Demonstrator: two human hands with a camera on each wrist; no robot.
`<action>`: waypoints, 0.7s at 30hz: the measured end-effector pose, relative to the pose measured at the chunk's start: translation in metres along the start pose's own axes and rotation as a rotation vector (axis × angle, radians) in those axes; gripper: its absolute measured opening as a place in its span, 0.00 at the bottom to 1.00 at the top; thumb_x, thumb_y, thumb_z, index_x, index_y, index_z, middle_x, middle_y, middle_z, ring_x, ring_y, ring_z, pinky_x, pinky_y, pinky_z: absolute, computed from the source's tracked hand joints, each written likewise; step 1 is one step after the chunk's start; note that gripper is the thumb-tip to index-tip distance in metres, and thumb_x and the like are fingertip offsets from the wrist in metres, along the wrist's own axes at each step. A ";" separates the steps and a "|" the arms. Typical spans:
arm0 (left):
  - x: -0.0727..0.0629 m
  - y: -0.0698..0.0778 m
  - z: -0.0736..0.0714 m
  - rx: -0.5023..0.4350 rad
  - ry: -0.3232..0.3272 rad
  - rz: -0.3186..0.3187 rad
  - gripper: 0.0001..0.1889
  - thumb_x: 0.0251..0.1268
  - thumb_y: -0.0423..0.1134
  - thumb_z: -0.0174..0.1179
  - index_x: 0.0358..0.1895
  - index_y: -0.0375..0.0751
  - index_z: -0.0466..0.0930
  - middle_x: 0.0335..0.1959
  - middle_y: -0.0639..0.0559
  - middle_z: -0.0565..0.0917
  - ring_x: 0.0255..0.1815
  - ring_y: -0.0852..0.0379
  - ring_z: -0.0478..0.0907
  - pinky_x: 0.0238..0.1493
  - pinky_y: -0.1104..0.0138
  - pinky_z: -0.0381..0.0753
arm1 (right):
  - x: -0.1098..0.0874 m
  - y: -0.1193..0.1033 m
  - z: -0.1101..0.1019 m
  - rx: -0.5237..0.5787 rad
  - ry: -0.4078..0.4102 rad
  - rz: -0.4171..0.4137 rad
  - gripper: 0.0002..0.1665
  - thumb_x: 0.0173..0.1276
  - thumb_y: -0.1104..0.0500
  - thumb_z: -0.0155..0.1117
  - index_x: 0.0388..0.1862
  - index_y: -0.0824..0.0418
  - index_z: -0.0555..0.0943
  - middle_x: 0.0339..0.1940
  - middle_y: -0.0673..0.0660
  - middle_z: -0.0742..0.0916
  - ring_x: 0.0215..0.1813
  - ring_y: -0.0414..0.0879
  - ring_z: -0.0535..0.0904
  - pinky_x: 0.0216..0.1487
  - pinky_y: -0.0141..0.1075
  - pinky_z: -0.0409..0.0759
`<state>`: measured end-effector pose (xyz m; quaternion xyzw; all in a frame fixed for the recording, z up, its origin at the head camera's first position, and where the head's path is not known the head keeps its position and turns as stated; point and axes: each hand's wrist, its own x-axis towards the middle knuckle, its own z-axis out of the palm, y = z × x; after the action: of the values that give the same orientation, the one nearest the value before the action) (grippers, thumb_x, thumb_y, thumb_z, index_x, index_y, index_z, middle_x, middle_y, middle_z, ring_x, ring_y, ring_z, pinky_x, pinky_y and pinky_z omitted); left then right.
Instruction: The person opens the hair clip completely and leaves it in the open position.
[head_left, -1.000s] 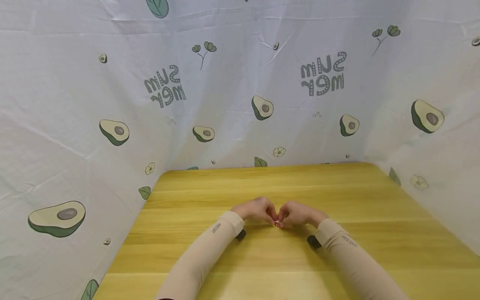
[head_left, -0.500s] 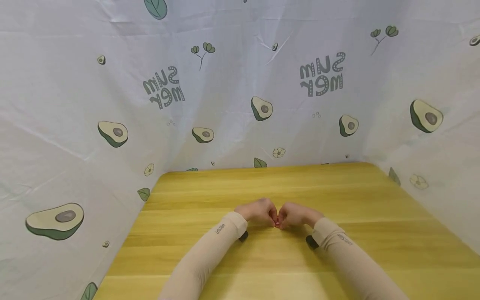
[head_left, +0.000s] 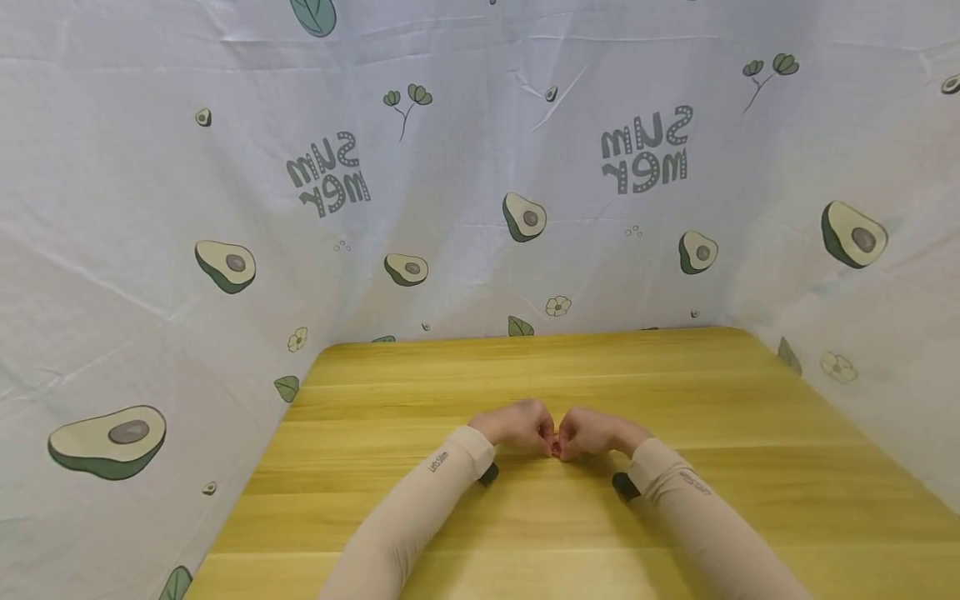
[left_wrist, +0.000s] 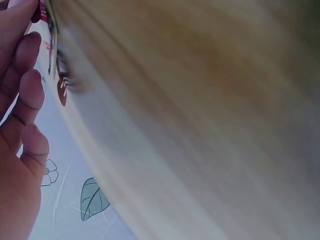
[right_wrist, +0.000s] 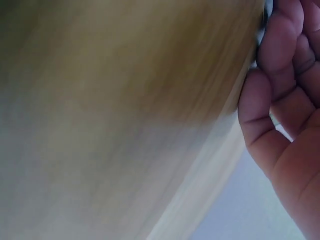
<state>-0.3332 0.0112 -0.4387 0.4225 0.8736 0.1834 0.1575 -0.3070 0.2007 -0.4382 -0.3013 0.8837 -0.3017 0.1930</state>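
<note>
A small red-and-white piece with a shiny edge (head_left: 556,449) is between my two hands near the middle of the table, mostly covered by fingertips. My left hand (head_left: 520,422) pinches its left side, and my right hand (head_left: 597,432) pinches the right side. In the left wrist view, part of the red-and-white piece (left_wrist: 43,12) shows at the upper left beside the thumb and fingers. The right wrist view shows curled right fingers (right_wrist: 256,97), with their tips near the top edge of the frame; the held piece is largely hidden there.
The wooden table (head_left: 450,367) has a wood-grain top with rounded back corners. A white curtain (head_left: 457,167) printed with avocados, leaves and lettering stands around its back and sides. Dark wrist pieces (head_left: 488,474) sit under both cuffs.
My hands have drawn slightly closer together over the red-and-white piece, and less of it shows between the fingertips than a second ago. Both hands keep pinching it.
</note>
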 end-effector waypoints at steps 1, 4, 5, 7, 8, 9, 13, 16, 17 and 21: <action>0.000 0.000 0.000 -0.004 0.000 0.005 0.04 0.61 0.32 0.68 0.28 0.43 0.86 0.24 0.61 0.82 0.25 0.70 0.72 0.28 0.79 0.74 | -0.001 0.001 0.000 0.003 0.003 -0.003 0.05 0.61 0.69 0.68 0.25 0.66 0.83 0.21 0.45 0.79 0.24 0.35 0.69 0.27 0.26 0.67; -0.001 0.000 -0.001 -0.010 0.015 0.015 0.05 0.62 0.34 0.68 0.28 0.43 0.86 0.24 0.62 0.81 0.25 0.70 0.71 0.28 0.79 0.73 | -0.003 0.002 0.001 0.030 0.021 -0.014 0.05 0.61 0.68 0.68 0.26 0.66 0.83 0.23 0.46 0.81 0.25 0.35 0.70 0.29 0.27 0.68; -0.002 0.000 -0.001 -0.018 0.017 0.017 0.05 0.63 0.34 0.68 0.28 0.43 0.86 0.23 0.62 0.81 0.24 0.70 0.70 0.27 0.79 0.72 | -0.004 0.002 0.000 0.044 0.029 -0.015 0.05 0.61 0.68 0.68 0.26 0.66 0.83 0.23 0.47 0.81 0.26 0.36 0.70 0.29 0.27 0.69; -0.003 -0.001 -0.002 -0.049 0.024 0.016 0.06 0.64 0.34 0.67 0.28 0.44 0.85 0.23 0.62 0.80 0.23 0.70 0.69 0.27 0.79 0.71 | -0.006 0.003 -0.001 0.063 0.049 -0.008 0.06 0.62 0.67 0.68 0.25 0.66 0.82 0.24 0.48 0.82 0.26 0.38 0.71 0.29 0.28 0.69; -0.003 -0.001 -0.003 -0.064 0.030 0.016 0.07 0.65 0.34 0.66 0.28 0.44 0.84 0.22 0.61 0.80 0.23 0.69 0.69 0.26 0.78 0.70 | -0.008 0.002 -0.002 0.074 0.059 -0.007 0.06 0.62 0.67 0.68 0.26 0.66 0.82 0.24 0.48 0.82 0.26 0.38 0.71 0.29 0.29 0.70; -0.003 -0.001 -0.004 -0.085 0.034 0.014 0.07 0.66 0.33 0.65 0.28 0.43 0.84 0.22 0.61 0.80 0.22 0.69 0.68 0.26 0.78 0.70 | -0.009 0.002 -0.003 0.083 0.067 -0.002 0.05 0.62 0.68 0.67 0.26 0.65 0.81 0.24 0.49 0.82 0.26 0.39 0.71 0.29 0.29 0.70; -0.006 0.002 -0.005 -0.128 0.075 -0.008 0.07 0.69 0.34 0.63 0.30 0.43 0.83 0.25 0.56 0.83 0.23 0.68 0.70 0.26 0.77 0.72 | -0.013 0.001 -0.007 0.099 0.119 0.012 0.05 0.64 0.67 0.64 0.27 0.65 0.81 0.24 0.50 0.82 0.26 0.40 0.72 0.28 0.31 0.71; -0.007 0.004 -0.009 -0.155 0.122 -0.023 0.06 0.69 0.35 0.63 0.32 0.42 0.83 0.29 0.51 0.85 0.23 0.68 0.71 0.27 0.76 0.74 | -0.014 0.000 -0.010 0.119 0.179 0.016 0.05 0.66 0.66 0.64 0.29 0.66 0.81 0.25 0.54 0.83 0.28 0.42 0.74 0.30 0.34 0.73; -0.008 0.004 -0.011 -0.172 0.143 -0.028 0.06 0.69 0.35 0.63 0.32 0.41 0.83 0.29 0.50 0.86 0.23 0.67 0.72 0.27 0.76 0.74 | -0.015 -0.001 -0.011 0.134 0.202 0.015 0.05 0.67 0.66 0.64 0.31 0.66 0.81 0.27 0.56 0.84 0.30 0.44 0.76 0.32 0.35 0.75; -0.010 0.004 -0.017 -0.233 0.235 -0.028 0.05 0.68 0.34 0.64 0.33 0.40 0.84 0.31 0.47 0.86 0.25 0.67 0.73 0.30 0.76 0.75 | -0.016 -0.006 -0.014 0.171 0.284 0.005 0.04 0.69 0.68 0.62 0.35 0.69 0.81 0.33 0.66 0.86 0.35 0.51 0.80 0.38 0.44 0.80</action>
<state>-0.3321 0.0024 -0.4213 0.3647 0.8647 0.3293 0.1045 -0.3002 0.2131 -0.4217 -0.2360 0.8740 -0.4147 0.0920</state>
